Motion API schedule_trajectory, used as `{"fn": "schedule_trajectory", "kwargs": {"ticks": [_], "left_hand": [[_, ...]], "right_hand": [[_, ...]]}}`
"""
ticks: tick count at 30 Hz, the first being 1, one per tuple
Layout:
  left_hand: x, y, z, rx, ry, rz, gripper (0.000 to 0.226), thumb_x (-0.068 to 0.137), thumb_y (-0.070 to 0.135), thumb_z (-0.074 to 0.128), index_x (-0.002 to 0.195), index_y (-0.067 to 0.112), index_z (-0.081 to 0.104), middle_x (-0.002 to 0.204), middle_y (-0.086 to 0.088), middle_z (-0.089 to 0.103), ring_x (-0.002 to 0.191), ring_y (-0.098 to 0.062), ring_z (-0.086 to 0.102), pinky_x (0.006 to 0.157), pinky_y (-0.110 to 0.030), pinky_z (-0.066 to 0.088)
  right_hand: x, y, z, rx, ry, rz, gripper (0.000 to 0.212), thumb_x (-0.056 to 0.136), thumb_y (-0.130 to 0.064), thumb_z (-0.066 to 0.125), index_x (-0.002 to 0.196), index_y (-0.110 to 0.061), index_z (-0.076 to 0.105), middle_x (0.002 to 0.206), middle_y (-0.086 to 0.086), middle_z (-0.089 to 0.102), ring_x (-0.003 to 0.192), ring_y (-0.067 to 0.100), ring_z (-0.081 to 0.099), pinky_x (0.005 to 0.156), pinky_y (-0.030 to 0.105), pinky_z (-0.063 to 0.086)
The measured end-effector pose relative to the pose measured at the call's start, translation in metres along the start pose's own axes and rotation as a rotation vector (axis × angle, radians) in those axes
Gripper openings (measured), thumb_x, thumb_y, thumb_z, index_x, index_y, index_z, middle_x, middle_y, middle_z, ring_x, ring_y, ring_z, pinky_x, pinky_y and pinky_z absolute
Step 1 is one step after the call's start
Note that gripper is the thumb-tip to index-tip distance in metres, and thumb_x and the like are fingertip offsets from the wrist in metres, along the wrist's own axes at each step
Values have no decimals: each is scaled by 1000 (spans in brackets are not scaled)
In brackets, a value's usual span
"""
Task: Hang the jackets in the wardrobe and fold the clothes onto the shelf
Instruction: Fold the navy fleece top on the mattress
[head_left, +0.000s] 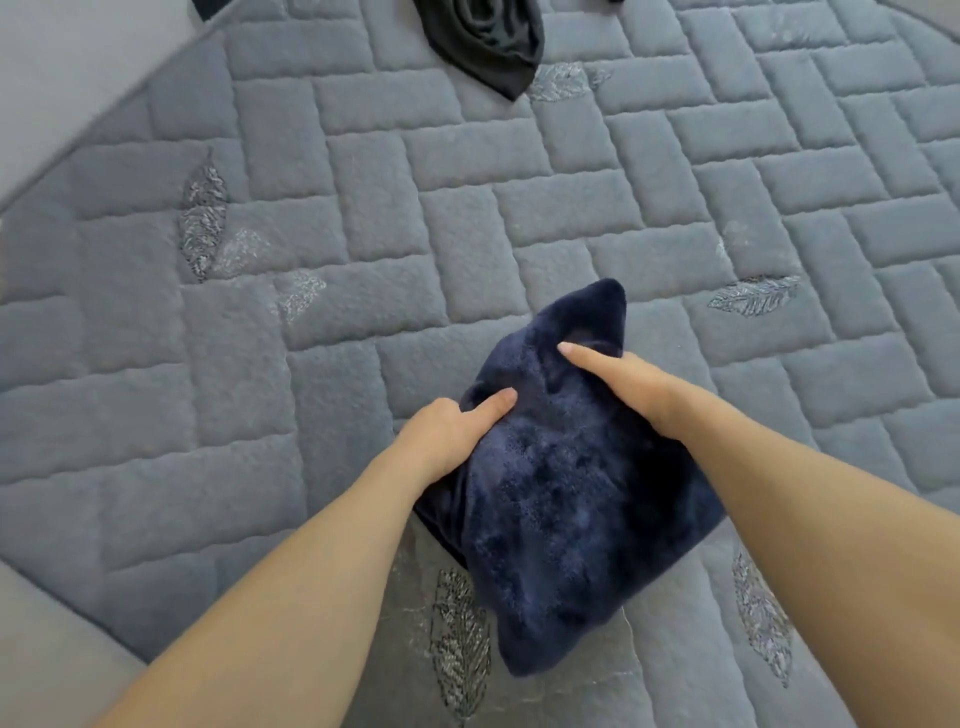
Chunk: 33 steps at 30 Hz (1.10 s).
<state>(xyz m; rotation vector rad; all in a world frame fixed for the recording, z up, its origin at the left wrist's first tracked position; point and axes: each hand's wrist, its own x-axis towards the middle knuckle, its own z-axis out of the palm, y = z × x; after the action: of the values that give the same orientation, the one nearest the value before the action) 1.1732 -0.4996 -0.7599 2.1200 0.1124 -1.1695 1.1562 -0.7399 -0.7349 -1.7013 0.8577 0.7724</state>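
Note:
A folded dark navy plush garment is held over the grey quilted bed cover. My left hand grips its left edge, thumb on top and fingers tucked underneath. My right hand grips the upper right edge the same way, thumb pointing left across the fabric. A far corner of the garment sticks up beyond my right hand. The fingers of both hands are hidden under the cloth.
A crumpled black garment lies at the far edge of the bed cover. Pale floor shows past the bed's left edge, and another pale strip sits at the lower left corner.

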Motion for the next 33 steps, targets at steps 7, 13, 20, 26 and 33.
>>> {"fn": "schedule_trajectory", "kwargs": {"ticks": [7, 13, 20, 26, 33], "left_hand": [[-73, -29, -31, -147, 119, 61, 64, 75, 86, 48, 82, 27, 73, 71, 14, 73, 76, -11, 68, 65, -27, 47], [-204, -20, -112, -26, 399, 190, 54, 80, 76, 51, 78, 25, 70, 75, 12, 71, 76, -11, 66, 61, -28, 43], [-469, -33, -168, 118, 763, 208, 52, 81, 80, 42, 78, 34, 67, 86, 14, 69, 82, -14, 66, 70, -34, 50], [-707, -105, -185, 86, 1083, 72, 61, 82, 80, 39, 78, 25, 65, 76, 9, 68, 73, -12, 64, 68, -34, 51], [-940, -200, -173, 129, 1361, -216, 66, 82, 83, 34, 86, 26, 65, 82, 9, 67, 75, -12, 62, 66, -34, 49]], "right_hand": [[-63, -51, 40, -105, 27, -159, 58, 65, -41, 76, 114, -25, 51, 99, 4, 69, 77, 23, 71, 68, 36, 57], [-189, -100, 74, 154, -158, -171, 88, 49, -68, 86, 117, -18, 63, 91, 3, 77, 76, 26, 75, 53, 33, 58], [-409, -154, 143, 156, -343, -339, 78, 55, -63, 86, 114, -15, 69, 100, 9, 76, 85, 30, 74, 67, 39, 57], [-611, -184, 254, 58, -547, -519, 67, 66, -58, 83, 114, -13, 70, 100, 8, 76, 89, 29, 73, 67, 38, 58], [-786, -166, 400, -15, -874, -675, 56, 73, -49, 82, 114, -14, 68, 99, 5, 76, 85, 25, 75, 59, 36, 59]]}}
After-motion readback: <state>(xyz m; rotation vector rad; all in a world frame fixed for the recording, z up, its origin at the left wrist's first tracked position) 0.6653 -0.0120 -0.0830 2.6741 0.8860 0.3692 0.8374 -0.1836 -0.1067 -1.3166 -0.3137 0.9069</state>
